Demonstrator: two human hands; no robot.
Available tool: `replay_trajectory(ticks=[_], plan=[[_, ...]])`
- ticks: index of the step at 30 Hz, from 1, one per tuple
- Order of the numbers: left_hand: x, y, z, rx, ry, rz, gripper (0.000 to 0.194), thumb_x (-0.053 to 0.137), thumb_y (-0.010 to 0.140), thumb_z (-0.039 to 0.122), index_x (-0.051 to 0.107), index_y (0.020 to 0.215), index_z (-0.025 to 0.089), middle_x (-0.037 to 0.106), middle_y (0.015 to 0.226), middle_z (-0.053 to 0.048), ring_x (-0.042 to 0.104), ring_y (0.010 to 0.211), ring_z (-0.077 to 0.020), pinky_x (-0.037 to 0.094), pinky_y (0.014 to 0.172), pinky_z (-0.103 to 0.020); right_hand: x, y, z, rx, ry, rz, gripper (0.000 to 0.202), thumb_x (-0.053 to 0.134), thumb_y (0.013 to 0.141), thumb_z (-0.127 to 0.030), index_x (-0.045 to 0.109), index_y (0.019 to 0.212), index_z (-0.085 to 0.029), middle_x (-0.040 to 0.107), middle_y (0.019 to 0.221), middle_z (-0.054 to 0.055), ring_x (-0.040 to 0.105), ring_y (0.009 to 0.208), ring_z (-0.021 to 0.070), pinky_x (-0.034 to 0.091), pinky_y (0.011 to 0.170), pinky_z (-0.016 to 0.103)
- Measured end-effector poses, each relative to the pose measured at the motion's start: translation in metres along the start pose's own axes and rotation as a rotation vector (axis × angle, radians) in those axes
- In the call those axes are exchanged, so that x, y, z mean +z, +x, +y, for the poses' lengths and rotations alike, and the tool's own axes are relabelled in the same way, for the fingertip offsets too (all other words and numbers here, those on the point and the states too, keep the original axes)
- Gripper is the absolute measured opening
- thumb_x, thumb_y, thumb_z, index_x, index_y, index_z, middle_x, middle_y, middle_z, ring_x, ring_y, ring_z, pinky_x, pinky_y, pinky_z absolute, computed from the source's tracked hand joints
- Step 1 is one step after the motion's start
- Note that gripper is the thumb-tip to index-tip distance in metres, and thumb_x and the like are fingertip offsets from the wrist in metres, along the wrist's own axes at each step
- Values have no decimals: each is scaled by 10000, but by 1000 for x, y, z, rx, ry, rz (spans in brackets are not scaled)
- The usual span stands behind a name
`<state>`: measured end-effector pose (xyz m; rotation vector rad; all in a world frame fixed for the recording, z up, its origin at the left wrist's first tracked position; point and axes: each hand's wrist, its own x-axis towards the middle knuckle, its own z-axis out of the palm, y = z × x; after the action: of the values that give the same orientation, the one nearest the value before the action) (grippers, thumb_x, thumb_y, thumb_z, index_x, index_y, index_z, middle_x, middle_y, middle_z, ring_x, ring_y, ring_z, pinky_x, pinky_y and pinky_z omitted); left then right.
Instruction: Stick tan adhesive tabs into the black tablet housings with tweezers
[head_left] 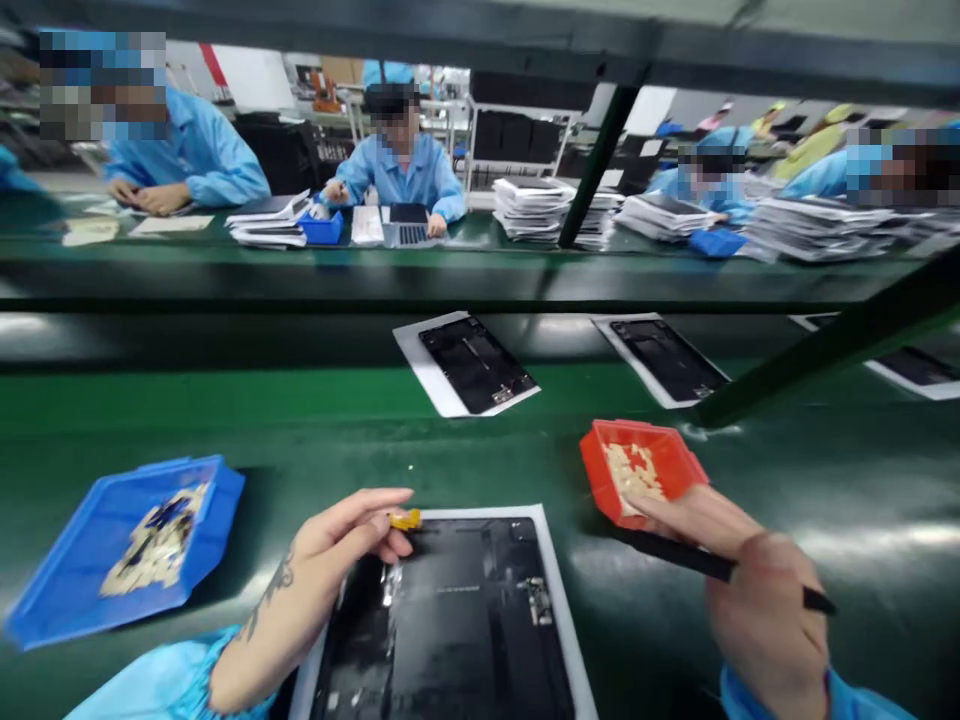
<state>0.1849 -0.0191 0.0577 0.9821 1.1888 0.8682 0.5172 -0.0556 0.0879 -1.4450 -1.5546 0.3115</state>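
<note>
My left hand (352, 540) pinches a small yellow strip (405, 520) between thumb and forefinger, over the top left corner of a dark tablet housing (450, 630). That housing lies on a white sheet (570, 640) and carries a small metallic part on its right side. In my right hand (772, 600) is a slim black tool (675, 553), its exact kind unclear. The outstretched forefinger of this hand reaches the front of a red bin (682, 455) holding small cream-coloured pieces (637, 470). Blur hides whether fingertip and pieces touch.
A blue bin (67, 570) with cream and dark scraps stands at the left. Behind, more tablet housings (480, 365) lie on white sheets along the green bench. A slanted green post (825, 340) crosses the right side. Several people in blue work opposite beside stacked sheets (532, 208).
</note>
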Motion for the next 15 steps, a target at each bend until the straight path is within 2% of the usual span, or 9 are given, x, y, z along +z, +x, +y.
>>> replay_trajectory(ticks=[2,3,5,7,9,11,15], plan=[[0,-6,-3,-13,-45,-64,345,603,839,357,655,1094,131,700,763,-69,612,712,-144,476,705,-246,18,3,-13,167,155,-221,675,186,992,-511,775,870,-205,641,611,83,609,570,204,495,497,313],[1,-7,-6,-21,-69,-93,328,598,843,343,657,1086,131,699,751,-66,611,699,-138,474,695,-241,28,3,-19,248,254,-323,699,178,984,-544,772,881,-191,613,544,74,578,497,186,478,451,295],[3,-8,-11,-41,-127,-138,312,593,842,323,660,1070,120,695,732,-68,615,676,-135,477,674,-240,51,1,-33,346,451,-485,688,198,966,-592,746,976,-177,636,580,74,588,483,179,511,463,295],[5,-8,-14,-64,-191,-172,315,582,843,308,657,1073,107,691,725,-77,623,672,-141,483,657,-243,72,-4,-46,354,579,-553,508,364,952,-564,702,1080,-206,691,767,81,650,574,187,568,560,310],[8,-8,-14,-78,-260,-201,313,572,843,289,655,1077,99,686,724,-83,630,677,-147,487,644,-245,86,-9,-56,305,566,-556,271,566,909,-426,681,1097,-268,688,873,51,668,597,164,584,590,278],[9,-9,-11,-87,-317,-219,299,562,846,267,657,1072,96,681,729,-85,631,679,-145,486,637,-240,93,-12,-62,195,467,-541,190,643,872,-287,686,1056,-307,672,886,21,669,606,142,582,583,235],[10,-11,-5,-143,-426,-204,258,552,837,208,673,1035,97,676,757,-86,630,686,-130,475,636,-215,93,-12,-61,-252,183,-504,207,621,863,-201,699,1031,-292,671,980,50,673,871,200,589,721,257]])
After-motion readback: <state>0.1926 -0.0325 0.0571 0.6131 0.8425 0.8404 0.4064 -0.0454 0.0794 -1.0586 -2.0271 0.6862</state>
